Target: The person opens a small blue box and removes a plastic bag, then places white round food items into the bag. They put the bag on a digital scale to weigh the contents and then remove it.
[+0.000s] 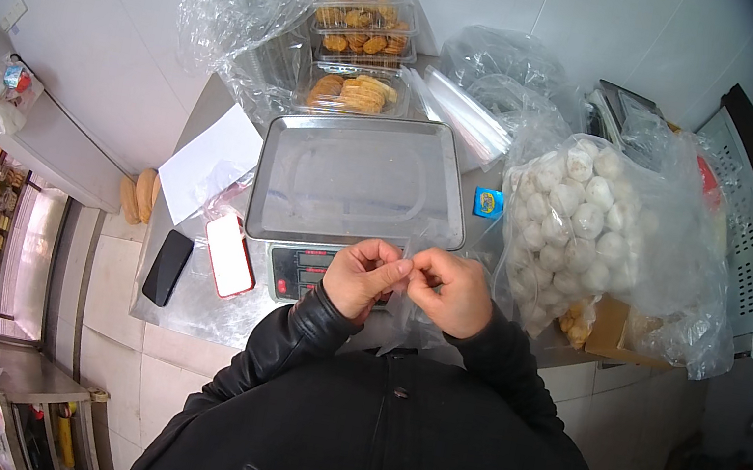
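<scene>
My left hand and my right hand meet in front of my chest, fingertips almost touching. Between them they pinch a thin clear plastic bag, whose film hangs down below the fingers. Just beyond my hands, an empty metal tray rests on a digital scale; my hands and forearms cover part of the scale's panel. To the right of the tray lies a small blue packet. Behind the tray a bundle of flat clear plastic bags lies at an angle.
On the right stands a large clear bag of round white items, beside a cardboard box. Clear containers of cookies are stacked at the back. A black phone, a red-edged phone and white paper lie left.
</scene>
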Demonstrator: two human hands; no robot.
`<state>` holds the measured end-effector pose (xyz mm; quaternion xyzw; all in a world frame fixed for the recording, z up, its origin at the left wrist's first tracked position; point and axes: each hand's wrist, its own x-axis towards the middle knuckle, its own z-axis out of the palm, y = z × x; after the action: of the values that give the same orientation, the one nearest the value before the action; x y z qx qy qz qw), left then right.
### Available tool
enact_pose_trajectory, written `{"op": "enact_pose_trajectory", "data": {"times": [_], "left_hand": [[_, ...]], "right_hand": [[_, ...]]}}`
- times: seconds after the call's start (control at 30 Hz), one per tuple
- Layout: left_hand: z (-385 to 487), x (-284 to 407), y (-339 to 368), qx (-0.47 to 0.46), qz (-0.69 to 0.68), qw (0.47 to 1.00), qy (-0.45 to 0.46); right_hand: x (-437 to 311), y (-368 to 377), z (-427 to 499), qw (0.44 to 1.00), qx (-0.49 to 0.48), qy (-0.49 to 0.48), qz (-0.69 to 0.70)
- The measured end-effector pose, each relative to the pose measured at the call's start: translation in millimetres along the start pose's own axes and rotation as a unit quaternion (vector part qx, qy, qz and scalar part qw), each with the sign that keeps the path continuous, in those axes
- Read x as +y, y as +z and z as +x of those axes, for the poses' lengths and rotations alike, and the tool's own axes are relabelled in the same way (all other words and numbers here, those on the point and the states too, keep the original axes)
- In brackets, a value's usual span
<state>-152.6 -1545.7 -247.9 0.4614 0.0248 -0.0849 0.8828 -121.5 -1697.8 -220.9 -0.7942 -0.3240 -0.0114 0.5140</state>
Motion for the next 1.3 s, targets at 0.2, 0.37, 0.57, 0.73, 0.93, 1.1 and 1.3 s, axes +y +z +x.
{"op": "enact_pose_trajectory", "data": {"times": [0.2,0.37,0.57,0.73,0.93,1.1,1.3], "left_hand": [[-1.5,1.7,-2.7,-0.011,-0.047,0.999,-0.005],[-2.4,0.2,-3.7,0.009,-0.076,0.997,0.022],[0.9,-4.7,-8.5,0.004,-0.005,0.996,0.091],[1.4,1.6,-9.6,0.073,-0.01,0.982,0.172],[-5.9,11.3,2.6,0.065,0.275,0.905,0.317],[-11.0,15.2,11.0,-0.029,0.4,0.84,0.365],[-13.7,23.1,9.3,-0.142,0.405,0.821,0.377]], "right_hand": [[7.8,6.7,-3.1,0.998,0.068,0.006,0.012],[12.6,-0.5,-2.7,0.994,0.11,-0.007,0.004],[15.0,-9.5,-4.2,0.977,0.208,0.008,0.037],[20.4,-11.4,-7.7,0.976,0.203,-0.006,0.076],[10.2,-8.3,-3.6,0.968,0.05,0.099,0.227],[6.2,4.4,2.3,0.991,0.057,0.054,0.109],[29.6,-2.8,6.0,0.981,0.149,0.079,0.093]]}}
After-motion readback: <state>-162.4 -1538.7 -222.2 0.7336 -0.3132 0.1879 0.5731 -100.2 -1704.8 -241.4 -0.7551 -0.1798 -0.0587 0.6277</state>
